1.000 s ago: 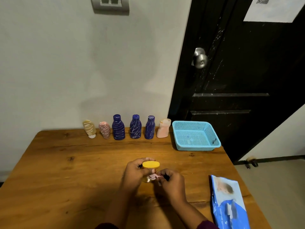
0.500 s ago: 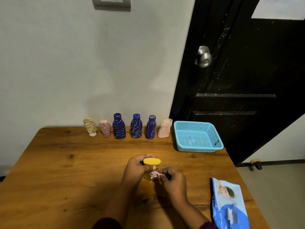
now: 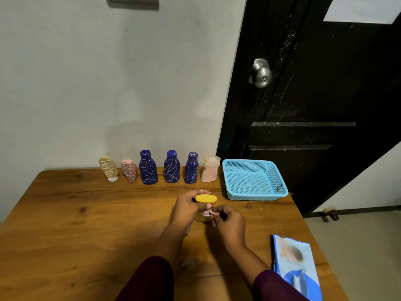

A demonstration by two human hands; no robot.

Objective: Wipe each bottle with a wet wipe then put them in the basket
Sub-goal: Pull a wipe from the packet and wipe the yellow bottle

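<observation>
At mid-table | left grip (image 3: 186, 209) holds yellow-capped bottle (image 3: 206, 199) | right grip (image 3: 230, 225) pinches wipe (image 3: 207, 212)

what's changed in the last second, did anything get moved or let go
The left hand and right hand brought the yellow-capped bottle slightly farther from the person; lifted or slid, I cannot tell. Nothing was let go: the left holds the bottle, the right pinches the pink wipe against it. The row of six bottles, basket and wipe pack stayed put.

Row of bottles (image 3: 160, 168) left of basket (image 3: 253, 193), on table (image 3: 86, 213).
</observation>
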